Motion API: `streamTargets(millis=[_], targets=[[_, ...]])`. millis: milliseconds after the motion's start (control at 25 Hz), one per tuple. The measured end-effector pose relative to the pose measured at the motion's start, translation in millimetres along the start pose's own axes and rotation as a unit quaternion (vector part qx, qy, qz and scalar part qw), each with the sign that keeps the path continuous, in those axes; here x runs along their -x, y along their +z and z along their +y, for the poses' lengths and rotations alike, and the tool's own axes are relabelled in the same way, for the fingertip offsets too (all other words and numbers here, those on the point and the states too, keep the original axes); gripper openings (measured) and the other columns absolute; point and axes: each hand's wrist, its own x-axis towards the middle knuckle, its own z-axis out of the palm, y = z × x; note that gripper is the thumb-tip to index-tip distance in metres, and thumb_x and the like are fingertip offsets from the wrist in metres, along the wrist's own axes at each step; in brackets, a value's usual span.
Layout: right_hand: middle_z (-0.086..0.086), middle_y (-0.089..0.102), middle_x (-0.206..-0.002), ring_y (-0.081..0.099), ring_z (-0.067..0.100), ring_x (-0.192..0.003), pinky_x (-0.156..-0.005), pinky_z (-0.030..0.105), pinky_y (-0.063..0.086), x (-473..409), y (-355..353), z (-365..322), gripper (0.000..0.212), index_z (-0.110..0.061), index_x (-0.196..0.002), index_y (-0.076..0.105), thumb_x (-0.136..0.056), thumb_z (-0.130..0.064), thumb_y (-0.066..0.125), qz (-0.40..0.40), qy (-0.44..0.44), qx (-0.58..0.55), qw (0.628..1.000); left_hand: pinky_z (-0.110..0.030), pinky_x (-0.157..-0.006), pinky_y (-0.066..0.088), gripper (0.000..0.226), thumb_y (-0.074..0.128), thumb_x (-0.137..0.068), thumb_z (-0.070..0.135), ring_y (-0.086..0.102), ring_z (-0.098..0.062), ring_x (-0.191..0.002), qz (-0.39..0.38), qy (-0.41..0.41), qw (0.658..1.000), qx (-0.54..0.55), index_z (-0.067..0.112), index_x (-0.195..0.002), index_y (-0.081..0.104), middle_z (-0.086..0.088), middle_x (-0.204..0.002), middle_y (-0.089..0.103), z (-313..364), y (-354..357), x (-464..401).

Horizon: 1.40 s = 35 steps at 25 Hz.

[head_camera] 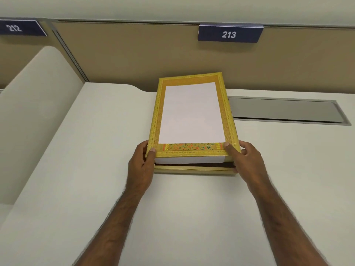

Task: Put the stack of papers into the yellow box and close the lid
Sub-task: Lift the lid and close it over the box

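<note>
The yellow box lid (192, 153) has an ornate gold border and a white rectangle (192, 114) on its top. It is tilted, with its near edge raised off the box base (194, 170), whose gold rim shows below a dark gap. A white band (190, 160) runs under the lid's near edge; I cannot tell whether it is the stack of papers or the lid's wall. My left hand (141, 166) grips the lid's near left corner, thumb on top. My right hand (244, 162) grips the near right corner, its fingers reaching down to the base.
The box stands on a white desk (172, 208) against a beige partition (134, 54) with blue signs 213 (228, 34) and 212 (14, 27). A grey recessed flap (284, 110) lies right of the box. A raised rounded white panel (34, 112) borders the desk's left.
</note>
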Motion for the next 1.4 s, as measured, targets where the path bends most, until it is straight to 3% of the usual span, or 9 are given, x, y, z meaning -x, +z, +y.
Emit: streamTargets(millis=[120,240,360,600,760,960,1080,1200,1400], targets=[[-0.001,0.074,-0.103,0.075,0.029,-0.096,-0.087,0.051,0.063,-4,-7,6,0.061,-0.021,-0.137,0.072,-0.099,-0.068,0.062,0.004,-0.006,0.044,0.999,-0.008,-0.086,0.051,0.029,0.053,-0.110,0.022,0.066,0.013,-0.105,-0.015,0.022,0.999,-0.019,0.023,-0.138,0.061,0.019,-0.119,0.072,2,3,2],[-0.005,0.072,-0.098,0.068,0.016,-0.086,-0.067,0.030,0.048,0,-7,10,0.056,-0.021,-0.130,0.076,-0.104,-0.066,0.054,-0.006,-0.031,0.088,0.996,-0.022,-0.090,0.054,0.030,0.054,-0.110,0.021,0.068,-0.003,-0.108,-0.005,0.011,1.000,-0.016,0.019,-0.138,0.063,0.007,-0.120,0.074,2,4,4],[-0.002,0.074,-0.096,0.064,0.008,-0.080,-0.061,0.025,0.043,3,-5,11,0.057,-0.018,-0.128,0.076,-0.106,-0.064,0.051,-0.008,-0.042,0.106,0.994,-0.023,-0.078,0.054,0.026,0.055,-0.108,0.025,0.069,-0.009,-0.096,0.021,-0.006,0.999,-0.029,0.021,-0.132,0.066,0.005,-0.108,0.075,1,1,3],[0.025,0.068,-0.130,0.073,0.039,-0.107,-0.090,0.046,0.062,9,-5,19,0.070,-0.014,-0.148,0.065,-0.099,-0.064,0.065,-0.020,-0.008,0.090,0.996,-0.053,-0.081,0.064,0.020,0.061,-0.104,0.034,0.072,-0.028,-0.091,0.042,-0.059,0.997,-0.029,0.025,-0.119,0.072,-0.001,-0.092,0.074,-3,-8,8],[0.022,0.071,-0.126,0.072,0.034,-0.107,-0.083,0.036,0.052,12,-8,27,0.069,-0.014,-0.148,0.065,-0.099,-0.062,0.067,-0.027,-0.009,0.114,0.993,-0.052,-0.085,0.065,0.024,0.063,-0.103,0.036,0.074,-0.026,-0.094,0.042,-0.072,0.995,-0.047,0.020,-0.117,0.074,-0.002,-0.100,0.078,-7,-8,16],[0.021,0.054,-0.154,0.055,0.040,-0.142,-0.117,0.049,0.048,27,0,33,0.068,-0.013,-0.166,0.044,-0.107,-0.043,0.063,-0.015,-0.070,0.205,0.976,-0.029,-0.085,0.054,0.035,0.069,-0.101,0.029,0.071,-0.023,-0.102,0.042,-0.031,0.991,-0.123,0.011,-0.130,0.070,-0.004,-0.113,0.075,-7,-4,20],[0.020,0.036,-0.173,0.042,0.042,-0.155,-0.126,0.048,0.039,32,6,35,0.057,-0.010,-0.168,0.042,-0.115,-0.030,0.050,-0.040,-0.153,0.261,0.952,-0.040,-0.095,0.055,0.042,0.065,-0.103,0.017,0.065,-0.026,-0.113,0.022,0.021,0.988,-0.151,0.006,-0.143,0.061,-0.006,-0.125,0.067,-5,1,23],[0.019,0.029,-0.179,0.040,0.042,-0.158,-0.127,0.049,0.039,31,6,37,0.054,-0.009,-0.166,0.045,-0.117,-0.029,0.044,-0.045,-0.173,0.296,0.938,-0.048,-0.103,0.053,0.035,0.057,-0.105,0.006,0.066,-0.042,-0.117,0.008,0.074,0.970,-0.229,-0.006,-0.137,0.062,-0.024,-0.127,0.071,-5,4,21],[0.011,0.021,-0.183,0.044,0.041,-0.155,-0.121,0.052,0.044,22,-1,32,0.056,-0.014,-0.166,0.043,-0.115,-0.035,0.044,-0.078,-0.178,0.327,0.925,-0.056,-0.091,0.053,0.029,0.053,-0.100,0.006,0.066,-0.052,-0.107,-0.020,0.077,0.929,-0.362,-0.011,-0.119,0.067,-0.031,-0.117,0.072,7,8,13]])
